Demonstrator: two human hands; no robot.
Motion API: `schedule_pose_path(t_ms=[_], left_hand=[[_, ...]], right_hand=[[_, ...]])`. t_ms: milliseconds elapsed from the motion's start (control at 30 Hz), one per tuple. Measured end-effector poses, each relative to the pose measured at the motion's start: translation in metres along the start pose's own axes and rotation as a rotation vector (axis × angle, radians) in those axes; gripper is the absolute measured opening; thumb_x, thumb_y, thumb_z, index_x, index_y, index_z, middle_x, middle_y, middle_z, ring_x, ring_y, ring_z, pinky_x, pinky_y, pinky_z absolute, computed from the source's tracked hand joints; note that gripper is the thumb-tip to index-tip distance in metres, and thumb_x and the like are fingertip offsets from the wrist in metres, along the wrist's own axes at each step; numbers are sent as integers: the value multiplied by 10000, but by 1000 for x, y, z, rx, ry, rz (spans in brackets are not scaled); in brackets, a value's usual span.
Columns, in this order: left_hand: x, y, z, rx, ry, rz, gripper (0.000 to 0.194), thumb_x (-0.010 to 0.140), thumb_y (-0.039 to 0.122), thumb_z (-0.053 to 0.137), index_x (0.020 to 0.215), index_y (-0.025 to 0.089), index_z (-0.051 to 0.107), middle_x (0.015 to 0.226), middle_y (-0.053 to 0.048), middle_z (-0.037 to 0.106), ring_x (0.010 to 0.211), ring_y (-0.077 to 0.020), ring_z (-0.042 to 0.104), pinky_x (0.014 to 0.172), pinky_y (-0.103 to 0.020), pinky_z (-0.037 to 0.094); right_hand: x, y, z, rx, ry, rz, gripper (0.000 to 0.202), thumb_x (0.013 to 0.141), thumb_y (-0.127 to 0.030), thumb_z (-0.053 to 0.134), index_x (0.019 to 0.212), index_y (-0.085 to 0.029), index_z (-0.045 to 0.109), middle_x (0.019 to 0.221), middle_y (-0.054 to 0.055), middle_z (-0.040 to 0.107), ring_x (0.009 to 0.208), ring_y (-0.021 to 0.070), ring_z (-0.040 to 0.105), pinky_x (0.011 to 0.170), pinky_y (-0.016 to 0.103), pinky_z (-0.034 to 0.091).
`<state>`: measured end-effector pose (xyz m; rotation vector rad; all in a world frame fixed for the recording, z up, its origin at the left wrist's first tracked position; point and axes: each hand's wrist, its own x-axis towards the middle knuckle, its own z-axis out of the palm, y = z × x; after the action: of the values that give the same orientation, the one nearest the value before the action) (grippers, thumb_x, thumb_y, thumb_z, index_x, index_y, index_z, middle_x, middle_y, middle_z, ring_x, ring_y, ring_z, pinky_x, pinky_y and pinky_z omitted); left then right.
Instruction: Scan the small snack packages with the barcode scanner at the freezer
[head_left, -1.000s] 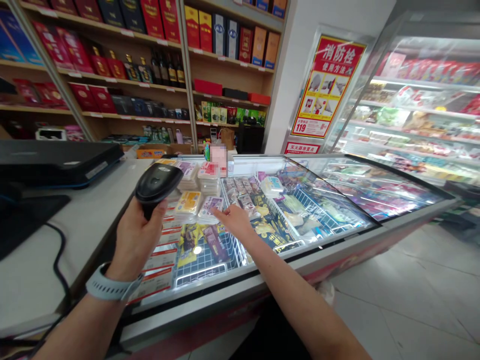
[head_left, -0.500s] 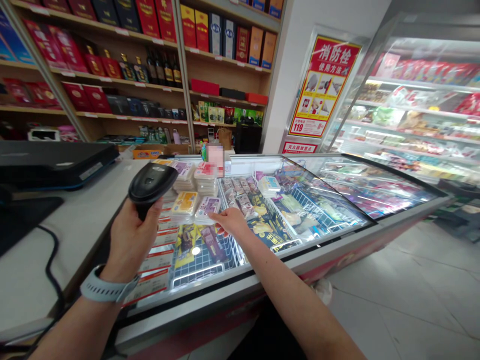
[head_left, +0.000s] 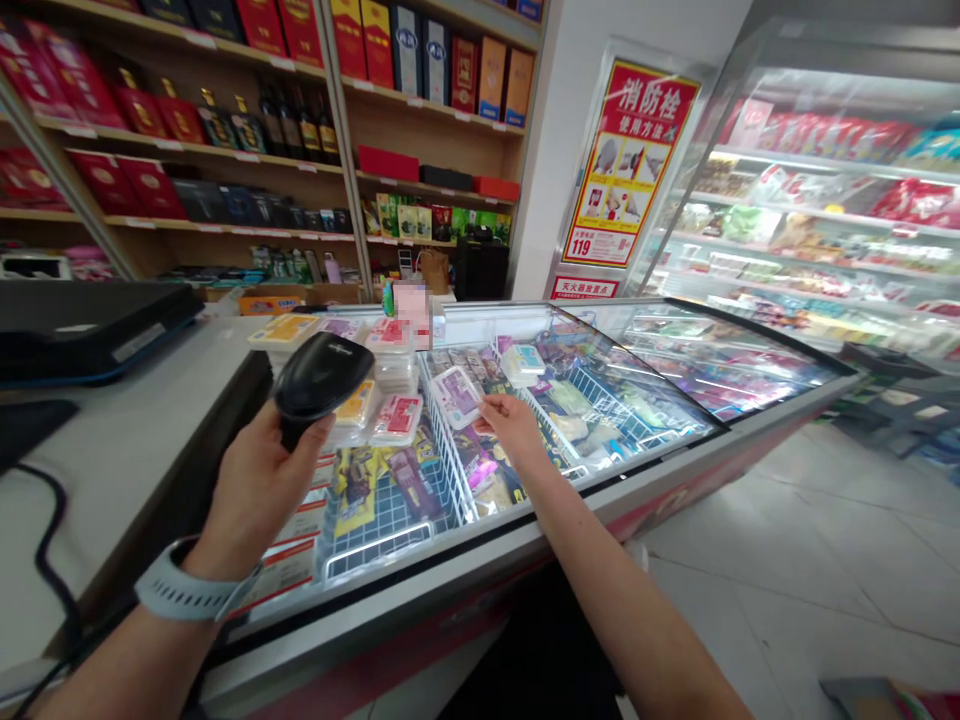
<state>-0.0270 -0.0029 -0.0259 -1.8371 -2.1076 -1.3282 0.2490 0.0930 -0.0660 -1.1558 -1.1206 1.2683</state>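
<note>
"What does the head view show?"
"The left hand, its grip wrapped round a scanner; the right hand, its grip pinching a purple-labelled pack by one edge, above the freezer."
"Anything in the way?"
"The scanner covers part of a yellow-labelled pack. A red-labelled pack lies just beside that one. Leftward, a black machine sits on the worktop."

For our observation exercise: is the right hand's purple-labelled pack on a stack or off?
Off: the right hand holds the purple-labelled pack, apart from the nearest red-labelled pack.
</note>
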Motion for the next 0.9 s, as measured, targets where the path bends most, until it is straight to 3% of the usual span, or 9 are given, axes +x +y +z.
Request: schedule_pose_path(t_ms=[167, 333, 500, 900], left_hand=[[-10, 17, 11, -28, -128, 206, 299, 838, 474, 498, 920, 211, 613, 830, -51, 656, 856, -265, 608, 952, -457, 431], [-21, 22, 24, 13, -277, 327, 265, 879, 406, 464, 1035, 221, 574, 923, -52, 665, 937, -255, 607, 1130, -546, 259], [-27, 15, 34, 42, -346, 366, 261, 886, 391, 449, 1067, 225, 536, 947, -43, 667, 935, -239, 626, 1183, -553, 164], [-26, 20, 34, 43, -350, 343, 307, 865, 432, 445, 1064, 215, 532, 933, -69, 672, 982, -278, 651, 1175, -575, 184]], right_hand=[[3, 5, -25, -72, 124, -237, 280, 773, -376, 679, 957, -171, 627, 751, -10, 682, 637, 143, 678, 691, 294, 595], [2, 18, -28, -308, 172, -381, 263, 850, -352, 600, 1055, -191, 637, 908, 26, 700, 743, 149, 682, 772, 295, 575], [-2, 19, -28, -430, 207, -432, 268, 884, -348, 581, 1097, -201, 650, 978, 42, 691, 821, 160, 672, 844, 303, 556], [-5, 14, -27, -394, 191, -379, 240, 888, -323, 603, 1096, -217, 660, 1004, 49, 684, 888, 187, 667, 854, 324, 564]])
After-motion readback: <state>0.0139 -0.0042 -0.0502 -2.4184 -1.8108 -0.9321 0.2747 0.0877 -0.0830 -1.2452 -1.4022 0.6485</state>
